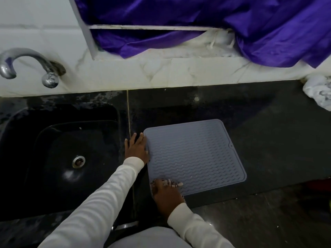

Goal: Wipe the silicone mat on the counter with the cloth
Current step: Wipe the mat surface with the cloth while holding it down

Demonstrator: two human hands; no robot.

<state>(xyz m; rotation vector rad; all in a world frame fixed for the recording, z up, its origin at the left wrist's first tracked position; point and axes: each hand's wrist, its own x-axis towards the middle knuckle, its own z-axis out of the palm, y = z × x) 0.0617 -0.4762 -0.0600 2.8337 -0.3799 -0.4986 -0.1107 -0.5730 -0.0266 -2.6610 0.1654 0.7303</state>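
Observation:
A grey silicone mat (195,154) with a wavy ribbed surface lies flat on the dark counter (268,131). My left hand (137,149) rests flat against the mat's left edge, fingers spread. My right hand (165,194) presses a small patterned cloth (170,183) onto the mat's near left corner; only a strip of the cloth shows past my fingers.
A black sink (59,158) with a metal drain lies left of the mat. A chrome tap (26,65) juts from the white tiled wall. Purple fabric (215,24) hangs over the sill behind. A crumpled white cloth (318,92) sits at the far right.

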